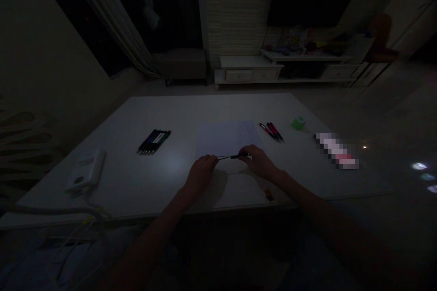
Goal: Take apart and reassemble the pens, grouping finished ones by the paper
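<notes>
My left hand [204, 168] is closed at the near edge of a white sheet of paper [216, 135], its fingers pinching one end of a thin, pale stick [223, 158] that looks like a pen refill. A black pen part [235, 157] meets the stick's other end and runs into the closed fingers of my right hand [256, 160]. Dim light hides how the two pieces join. Lines of handwriting [249, 134] cover the right part of the paper. Beyond my right hand lie three red-and-black pens [273, 132].
Several dark pens [153, 141] lie side by side on the left of the white table [211, 104]. A white power strip [87, 170] with cables is at the left edge. A green roll-like object [298, 122] and a blurred-out phone-like slab [336, 151] lie right. A small brown piece [269, 194] is near the front edge.
</notes>
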A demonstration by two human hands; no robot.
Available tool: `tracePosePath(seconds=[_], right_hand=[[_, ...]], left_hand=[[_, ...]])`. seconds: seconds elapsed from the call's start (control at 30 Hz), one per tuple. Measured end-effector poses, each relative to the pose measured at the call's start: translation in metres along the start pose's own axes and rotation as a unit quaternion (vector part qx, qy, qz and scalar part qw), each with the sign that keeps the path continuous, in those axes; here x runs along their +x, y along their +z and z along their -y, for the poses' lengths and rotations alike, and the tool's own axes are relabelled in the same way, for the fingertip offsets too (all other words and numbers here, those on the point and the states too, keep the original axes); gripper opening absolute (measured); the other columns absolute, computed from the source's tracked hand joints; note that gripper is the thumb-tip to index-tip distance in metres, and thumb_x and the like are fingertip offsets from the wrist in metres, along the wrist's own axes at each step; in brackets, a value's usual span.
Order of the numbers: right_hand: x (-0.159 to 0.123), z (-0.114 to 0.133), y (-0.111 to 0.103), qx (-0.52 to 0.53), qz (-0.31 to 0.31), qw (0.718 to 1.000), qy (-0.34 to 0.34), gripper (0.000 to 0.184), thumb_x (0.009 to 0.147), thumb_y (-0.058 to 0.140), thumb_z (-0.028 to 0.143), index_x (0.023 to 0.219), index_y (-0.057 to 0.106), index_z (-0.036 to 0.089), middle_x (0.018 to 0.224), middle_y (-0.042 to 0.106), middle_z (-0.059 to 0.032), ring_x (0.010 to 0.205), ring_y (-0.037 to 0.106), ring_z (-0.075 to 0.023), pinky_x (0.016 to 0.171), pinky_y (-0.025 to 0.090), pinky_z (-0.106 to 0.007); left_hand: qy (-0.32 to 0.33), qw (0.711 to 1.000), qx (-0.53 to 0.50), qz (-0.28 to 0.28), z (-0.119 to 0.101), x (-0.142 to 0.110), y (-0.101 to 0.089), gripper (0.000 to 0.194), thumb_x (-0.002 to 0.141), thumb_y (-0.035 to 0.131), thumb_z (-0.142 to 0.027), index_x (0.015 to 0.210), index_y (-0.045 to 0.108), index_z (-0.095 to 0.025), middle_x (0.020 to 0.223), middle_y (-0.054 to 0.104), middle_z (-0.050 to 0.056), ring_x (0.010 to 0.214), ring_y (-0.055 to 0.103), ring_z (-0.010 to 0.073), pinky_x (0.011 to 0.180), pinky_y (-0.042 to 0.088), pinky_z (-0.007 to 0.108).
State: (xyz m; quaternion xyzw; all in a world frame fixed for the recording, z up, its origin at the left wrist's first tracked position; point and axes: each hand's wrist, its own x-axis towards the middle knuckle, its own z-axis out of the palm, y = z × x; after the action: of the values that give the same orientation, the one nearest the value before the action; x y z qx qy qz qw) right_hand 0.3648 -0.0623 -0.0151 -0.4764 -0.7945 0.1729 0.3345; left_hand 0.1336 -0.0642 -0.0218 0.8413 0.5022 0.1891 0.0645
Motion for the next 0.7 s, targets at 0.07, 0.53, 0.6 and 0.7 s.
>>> tracePosePath(seconds=[0.07,0.53,0.6,0.7], right_hand=[[0.0,0.0,0.0,0.0,-0.005,1.0,0.0,0.008,0.08,0.056,0.017,0.087,0.06,0.017,0.083,0.061,-0.0055,0.079,0.054,-0.0163,0.073,0.042,-0.029],[-0.002,0.017,0.014,0.033,0.005,0.997,-0.07,0.011,0.083,0.056,0.026,0.088,0.062,0.018,0.083,0.063,-0.0066,0.082,0.054,-0.0174,0.075,0.042,-0.031],[-0.004,0.018,0.018,0.038,0.003,0.997,-0.069,0.013,0.083,0.055,0.026,0.087,0.063,0.017,0.082,0.064,-0.0068,0.081,0.054,-0.0171,0.074,0.041,-0.03],[-0.004,0.019,0.023,0.054,0.002,0.998,-0.028,0.016,0.083,0.055,0.029,0.084,0.064,0.017,0.081,0.065,-0.0063,0.077,0.056,-0.0158,0.072,0.041,-0.028]], left_hand=[[0.0,1.0,0.004,0.006,0.0,0.0,0.0,0.022,0.092,0.036,-0.026,0.089,0.057,-0.019,0.085,0.059,0.004,0.081,0.054,0.0158,0.074,0.04,0.028],[0.073,0.997,-0.038,0.008,-0.01,-0.001,0.011,0.016,0.086,0.05,-0.021,0.102,0.051,-0.017,0.093,0.062,0.005,0.087,0.058,0.0181,0.076,0.044,0.029],[0.081,0.996,-0.042,0.009,-0.01,-0.001,0.012,0.018,0.086,0.049,-0.02,0.104,0.05,-0.017,0.096,0.062,0.006,0.088,0.058,0.018,0.077,0.044,0.03],[0.085,0.996,-0.038,0.008,-0.01,0.0,0.012,0.015,0.087,0.049,-0.021,0.101,0.051,-0.018,0.094,0.063,0.005,0.088,0.059,0.0182,0.078,0.045,0.031]])
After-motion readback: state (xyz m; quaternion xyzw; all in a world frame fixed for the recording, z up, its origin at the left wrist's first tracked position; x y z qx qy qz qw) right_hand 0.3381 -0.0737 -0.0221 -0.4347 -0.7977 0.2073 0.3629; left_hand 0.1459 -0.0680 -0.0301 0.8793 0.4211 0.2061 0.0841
